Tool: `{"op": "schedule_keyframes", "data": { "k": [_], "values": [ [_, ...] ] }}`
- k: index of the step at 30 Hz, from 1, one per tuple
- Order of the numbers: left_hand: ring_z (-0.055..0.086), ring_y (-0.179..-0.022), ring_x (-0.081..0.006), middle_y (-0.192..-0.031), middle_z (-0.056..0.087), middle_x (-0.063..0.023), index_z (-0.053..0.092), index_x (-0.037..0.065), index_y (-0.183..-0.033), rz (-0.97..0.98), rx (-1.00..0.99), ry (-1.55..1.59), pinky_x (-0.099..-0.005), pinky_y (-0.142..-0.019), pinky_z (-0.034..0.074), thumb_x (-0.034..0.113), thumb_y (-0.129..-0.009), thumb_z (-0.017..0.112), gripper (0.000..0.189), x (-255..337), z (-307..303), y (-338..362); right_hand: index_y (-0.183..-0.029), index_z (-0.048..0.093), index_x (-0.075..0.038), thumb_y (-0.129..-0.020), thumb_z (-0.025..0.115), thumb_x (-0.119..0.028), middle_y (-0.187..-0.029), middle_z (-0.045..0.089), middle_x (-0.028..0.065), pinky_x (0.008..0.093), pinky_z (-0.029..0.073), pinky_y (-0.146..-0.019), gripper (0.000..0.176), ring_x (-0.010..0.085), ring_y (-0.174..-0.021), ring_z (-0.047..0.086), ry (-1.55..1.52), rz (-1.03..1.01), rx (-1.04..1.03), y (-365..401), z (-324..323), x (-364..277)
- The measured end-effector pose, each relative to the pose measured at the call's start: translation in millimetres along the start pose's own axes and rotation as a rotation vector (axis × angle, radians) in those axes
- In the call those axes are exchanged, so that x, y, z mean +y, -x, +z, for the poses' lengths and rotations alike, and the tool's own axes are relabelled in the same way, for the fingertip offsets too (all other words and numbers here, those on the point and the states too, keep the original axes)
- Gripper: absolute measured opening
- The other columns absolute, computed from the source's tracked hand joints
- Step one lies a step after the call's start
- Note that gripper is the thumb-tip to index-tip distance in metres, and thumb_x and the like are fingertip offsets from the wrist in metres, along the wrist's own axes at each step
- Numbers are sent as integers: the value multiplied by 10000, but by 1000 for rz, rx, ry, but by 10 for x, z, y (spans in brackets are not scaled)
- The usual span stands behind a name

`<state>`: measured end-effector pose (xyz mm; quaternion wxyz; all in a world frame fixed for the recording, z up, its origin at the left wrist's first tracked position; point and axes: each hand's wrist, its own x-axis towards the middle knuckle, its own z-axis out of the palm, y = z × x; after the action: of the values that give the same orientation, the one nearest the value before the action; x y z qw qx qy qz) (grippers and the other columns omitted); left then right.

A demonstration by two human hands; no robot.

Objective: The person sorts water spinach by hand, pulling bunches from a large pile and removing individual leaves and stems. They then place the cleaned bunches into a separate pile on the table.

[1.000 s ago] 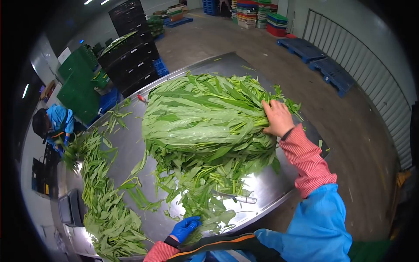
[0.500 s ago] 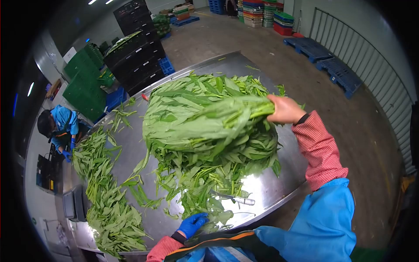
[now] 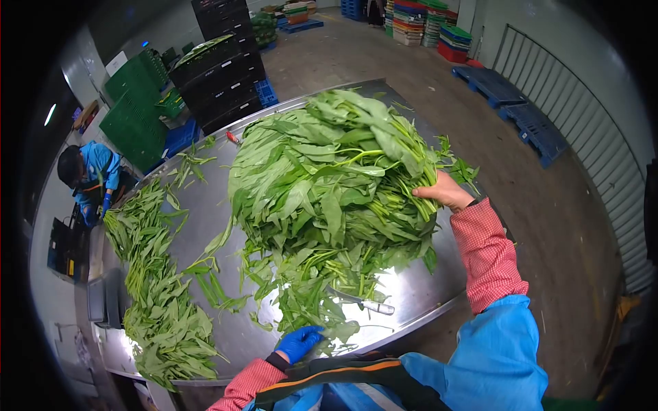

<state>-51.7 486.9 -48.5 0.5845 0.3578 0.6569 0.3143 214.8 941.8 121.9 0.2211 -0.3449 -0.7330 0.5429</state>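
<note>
My bare right hand (image 3: 445, 192) is closed around the stems of a bunch of leafy greens (image 3: 387, 133), with long narrow leaves. The bunch lies over the right side of a large pile of the same greens (image 3: 295, 185) on a metal table (image 3: 205, 233). Near the table's front edge my left hand (image 3: 299, 342), in a blue glove, is low over the surface. Its fingers are loosely extended beside loose leaves (image 3: 336, 329), and nothing shows in its grasp. A knife (image 3: 378, 307) with a silvery handle lies right of these leaves, its blade partly covered.
A long row of greens (image 3: 161, 294) runs along the table's left side. A co-worker (image 3: 92, 175) in blue bends at its far end. A red-handled tool (image 3: 232, 137) lies behind the pile. Black crates (image 3: 219, 75) and blue pallets (image 3: 531, 123) stand beyond.
The bunch in my right hand has swung from lying leftward across the pile to pointing up and away. My right hand has come slightly lower; my left hand stays near the front edge.
</note>
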Motion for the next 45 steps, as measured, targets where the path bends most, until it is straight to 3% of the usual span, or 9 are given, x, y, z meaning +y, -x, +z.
{"op": "schedule_keyframes", "data": {
  "k": [5,9,13,16,19,22,28,33,45],
  "values": [
    [602,-983,-127,-1077,659,-74,542,18,-1253,31,-57,-91,-251,-910,450,162,-947,551,339,364,142,-61,-1139,523,67,-665,740,-385,-1046,583,263,403,471,-870,690,381,-988,579,781,29,150,144,222,-308],
    [598,-983,-126,-1080,657,-66,544,22,-1252,34,-84,-80,-251,-907,450,166,-945,556,340,580,238,-122,-1293,356,50,-641,766,-333,-1000,581,246,439,455,-869,860,382,-968,567,767,-182,317,214,585,78],
    [590,-1014,-128,-1107,648,-66,531,25,-1265,125,-115,-64,-257,-912,450,173,-944,558,354,698,246,-263,-1258,423,-20,-694,681,-154,-999,621,209,459,438,-857,635,386,-956,582,796,-191,408,347,747,-15],
    [583,-1036,-131,-1135,637,-66,521,26,-1275,159,-136,-150,-261,-931,442,177,-951,546,358,960,225,-372,-1222,460,-58,-703,690,-196,-824,639,179,458,476,-776,584,373,-797,622,800,-346,448,332,595,-119],
    [580,-1043,-133,-1151,631,-62,519,27,-1278,55,-170,-158,-265,-952,430,179,-956,533,356,1421,231,-413,-1150,506,-75,-730,654,-222,-750,642,187,470,495,-672,469,384,-720,632,709,-212,401,337,360,-601],
    [580,-1042,-133,-1148,632,-55,514,29,-1286,143,-194,21,-266,-961,425,178,-960,523,358,1514,297,-499,-1105,522,-69,-716,656,-245,-809,650,218,456,512,-669,447,395,-768,640,741,-255,447,270,74,-995],
    [578,-1037,-125,-1139,636,-52,505,30,-1297,203,-245,36,-268,-950,433,176,-961,523,367,1497,339,-469,-1138,525,55,-723,618,-32,-957,635,84,281,505,-709,434,169,-744,616,-79,-410,315,279,-248,-1409],
    [582,-1032,-133,-1123,640,-61,521,28,-1277,211,-253,45,-278,-933,446,187,-958,530,356,1342,202,-428,-1036,525,49,-822,532,-67,-862,639,160,288,561,-594,243,202,-686,659,-548,-181,78,597,121,-1591],
    [596,-1029,-149,-1156,634,-99,506,-1,-1276,162,-12,111,-290,-932,451,227,-952,544,398,617,-220,407,-1050,566,59,-842,575,-274,-902,635,199,343,569,-614,392,262,-716,657,-947,199,-675,711,2747,-1661]
  ]
}}
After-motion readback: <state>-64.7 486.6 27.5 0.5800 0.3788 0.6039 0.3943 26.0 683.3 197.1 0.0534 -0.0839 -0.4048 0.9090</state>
